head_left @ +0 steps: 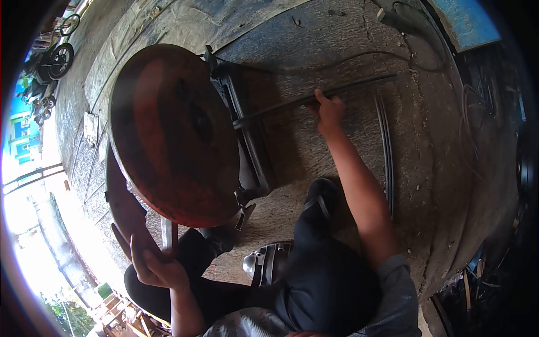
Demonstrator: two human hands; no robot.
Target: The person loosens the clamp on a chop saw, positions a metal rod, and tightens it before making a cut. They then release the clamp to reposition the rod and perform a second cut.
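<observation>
A large round disc (168, 135) with worn red and dark paint stands on edge, joined to a dark metal frame (255, 151). My right hand (330, 115) is closed around a long thin metal rod (365, 82), which runs from the frame out to the right. At the disc's lower left, my left hand (160, 268) grips a curved dark band (126, 208) beside the rim, its fingers partly extended. How the band is joined to the disc is hidden. A small metal lever or clamp (243, 212) hangs at the frame's lower end.
Several thin metal rods (386, 151) lie on the rough floor to the right of my forearm. A shiny metal object (266, 263) sits between my legs. A dark cable (359, 55) crosses the floor near a blue panel (463, 22). Motorbikes (56, 62) stand far left.
</observation>
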